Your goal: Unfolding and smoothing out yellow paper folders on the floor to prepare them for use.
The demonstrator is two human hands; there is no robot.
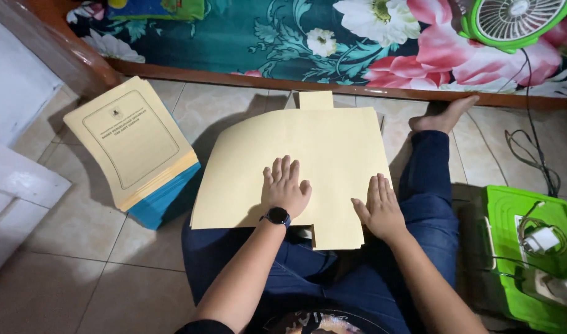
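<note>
Both palms flat — my left hand [286, 187] and right hand [380, 207], fingers spread, gripping nothing — on the cream folder sheet [308, 148] across my lap. Tabs unfolded yet; stack of folders [135, 151] lies left.

The green fan [517, 21] at far right is cut by the top edge. The green box [530, 260] runs off the right edge. The paper sheet [296, 170] hides the floor and lap beneath.

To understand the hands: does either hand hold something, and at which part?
Nothing is gripped. Left hand and right hand lie flat, fingers spread, on the yellow card sheet.
</note>
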